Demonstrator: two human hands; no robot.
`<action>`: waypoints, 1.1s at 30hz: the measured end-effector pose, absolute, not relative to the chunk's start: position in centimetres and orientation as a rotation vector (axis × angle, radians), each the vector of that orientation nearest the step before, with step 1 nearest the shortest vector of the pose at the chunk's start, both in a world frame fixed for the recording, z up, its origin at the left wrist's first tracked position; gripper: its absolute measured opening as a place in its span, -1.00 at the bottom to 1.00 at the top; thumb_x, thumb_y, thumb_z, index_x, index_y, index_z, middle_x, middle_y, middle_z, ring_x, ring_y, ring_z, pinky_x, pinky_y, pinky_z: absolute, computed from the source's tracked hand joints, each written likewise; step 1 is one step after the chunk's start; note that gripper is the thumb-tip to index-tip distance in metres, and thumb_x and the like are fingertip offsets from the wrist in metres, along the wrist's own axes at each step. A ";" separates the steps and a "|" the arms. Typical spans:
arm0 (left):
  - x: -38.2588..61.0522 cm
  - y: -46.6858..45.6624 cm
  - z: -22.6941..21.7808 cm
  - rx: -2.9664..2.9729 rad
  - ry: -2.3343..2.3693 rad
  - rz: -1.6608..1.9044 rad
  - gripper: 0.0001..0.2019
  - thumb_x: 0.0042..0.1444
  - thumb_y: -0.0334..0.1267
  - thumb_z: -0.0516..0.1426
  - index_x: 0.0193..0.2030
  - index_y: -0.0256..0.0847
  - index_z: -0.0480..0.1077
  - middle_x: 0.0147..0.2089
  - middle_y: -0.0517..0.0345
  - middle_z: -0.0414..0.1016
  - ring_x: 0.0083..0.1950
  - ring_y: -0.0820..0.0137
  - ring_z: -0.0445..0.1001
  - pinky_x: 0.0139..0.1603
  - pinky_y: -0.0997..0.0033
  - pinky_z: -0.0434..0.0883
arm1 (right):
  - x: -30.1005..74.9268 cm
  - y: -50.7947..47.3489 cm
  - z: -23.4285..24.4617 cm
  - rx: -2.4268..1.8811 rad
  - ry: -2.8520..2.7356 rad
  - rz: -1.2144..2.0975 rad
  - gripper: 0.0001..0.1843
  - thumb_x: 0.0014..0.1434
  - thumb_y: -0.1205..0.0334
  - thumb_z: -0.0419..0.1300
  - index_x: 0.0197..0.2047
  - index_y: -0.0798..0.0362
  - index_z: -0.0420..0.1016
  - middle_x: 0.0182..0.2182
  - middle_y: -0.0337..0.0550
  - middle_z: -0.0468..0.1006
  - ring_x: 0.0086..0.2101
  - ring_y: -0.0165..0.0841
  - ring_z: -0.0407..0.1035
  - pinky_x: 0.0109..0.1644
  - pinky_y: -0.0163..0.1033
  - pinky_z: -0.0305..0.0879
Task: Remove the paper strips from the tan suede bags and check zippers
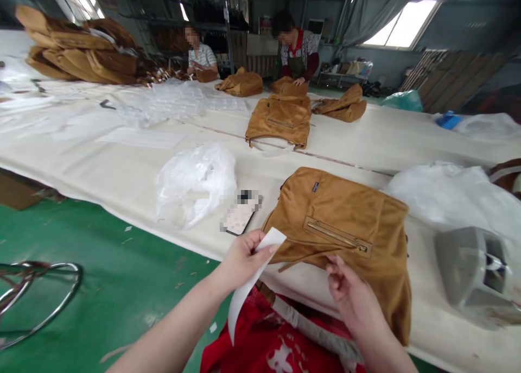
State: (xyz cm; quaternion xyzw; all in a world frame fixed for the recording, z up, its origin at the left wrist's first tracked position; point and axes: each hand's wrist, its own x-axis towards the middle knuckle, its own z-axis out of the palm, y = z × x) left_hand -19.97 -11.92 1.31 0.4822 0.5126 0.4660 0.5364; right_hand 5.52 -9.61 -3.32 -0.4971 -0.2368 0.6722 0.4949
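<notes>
My left hand [248, 256] pinches a white paper strip [244, 299], which hangs down in a curve from my thumb and fingers. Just in front lies a tan-brown bag [345, 199] with a brass zip pocket [337, 234] and a small dark label. My right hand [350, 289] is at the bag's near edge, fingers curled and tips drawn together beside a thin brown strap; whether they grip it is unclear. A bag handle [301, 321] in pale wrapping hangs over the table edge, against my red apron [264, 343].
A phone [242, 213] and crumpled clear plastic [197, 183] lie left of the bag. At right stand a grey tape dispenser-like box [468, 270] and more plastic [443, 191]. Another brown bag [280, 118] lies farther back, where two people work. Brown bags [85, 52] are piled far left.
</notes>
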 end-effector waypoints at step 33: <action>-17.6 -11.2 0.5 1.865 1.154 0.693 -0.69 0.15 -0.13 0.20 -0.53 -0.26 0.39 -0.47 0.25 0.28 -0.43 0.51 0.26 -0.42 0.53 0.14 | 7.0 -9.9 -0.4 -1.108 -0.889 1.285 -0.79 -0.09 0.13 0.46 -0.39 0.01 0.58 -0.38 -0.20 0.62 -0.52 -0.44 0.43 -0.43 -0.29 0.46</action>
